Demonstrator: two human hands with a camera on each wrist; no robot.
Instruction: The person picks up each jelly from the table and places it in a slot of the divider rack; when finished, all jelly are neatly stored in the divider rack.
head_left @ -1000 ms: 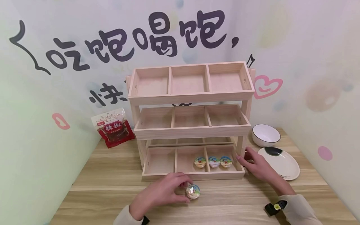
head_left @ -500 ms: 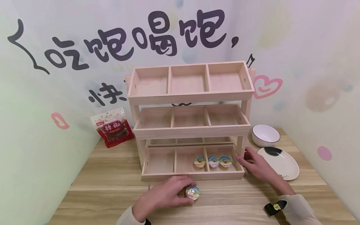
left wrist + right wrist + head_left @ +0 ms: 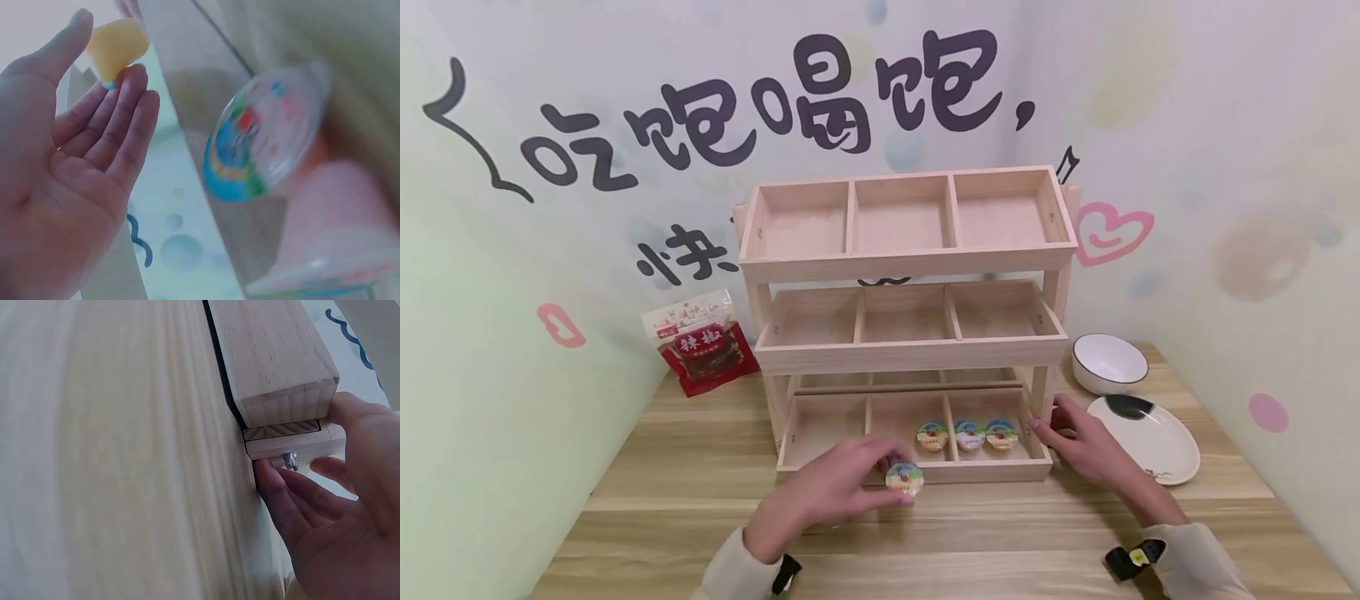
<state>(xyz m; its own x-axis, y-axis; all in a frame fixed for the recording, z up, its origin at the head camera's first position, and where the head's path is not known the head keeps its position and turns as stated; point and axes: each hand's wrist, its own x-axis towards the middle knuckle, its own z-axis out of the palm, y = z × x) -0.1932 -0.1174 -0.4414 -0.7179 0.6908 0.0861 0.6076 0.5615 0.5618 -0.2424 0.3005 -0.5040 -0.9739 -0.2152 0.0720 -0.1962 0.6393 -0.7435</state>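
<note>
- Head view: wall (image 3: 1225,125), pale, printed decor.
- Tabletop (image 3: 662,483), wood-grain.
- Rack (image 3: 910,357), pale wood, tiered, front tiers divided into 3 compts. each; stands nr. ctr. of tabletop.
- Plate (image 3: 1161,442), oval, white w/ dark patch; R of rack.
- Bag (image 3: 706,350), red/white pkt.; L of rack, leaning back a bit.
- L. hand (image 3: 823,492): grasping; thumb & fingers pinch one cup by its sides.
- R. hand (image 3: 1090,450): grasping; thumb & fingers either side of a wooden end pc., rack's lower R.
- Bowl (image 3: 1108,364), white, dark rim; behind plate.
- Held cup (image 3: 905,479), yellow body (L wrist view), printed lid; at front of bottom tier (image 3: 985,472), by ctr. compt.; exact gap to wood unclear. Handling (est.): light; thin plastic, gives slightly if squeezed; smooth, poss. slippery; lid film prob. dents/tears easily. Best hold: opp. sides just under rim, light pressure, no thumb on film.
- Similar cups: ctr.-compt. cup (image 3: 932,436), qty 1; R-compt. cups (image 3: 1002,434), qty 2, side by side; pinkish cups (image 3: 337,219), qty 2, nr. L wrist, blurred, stance unclear.
- Bolt (image 3: 292,461), metal; sticks out of wood beside R. fingers.
</note>
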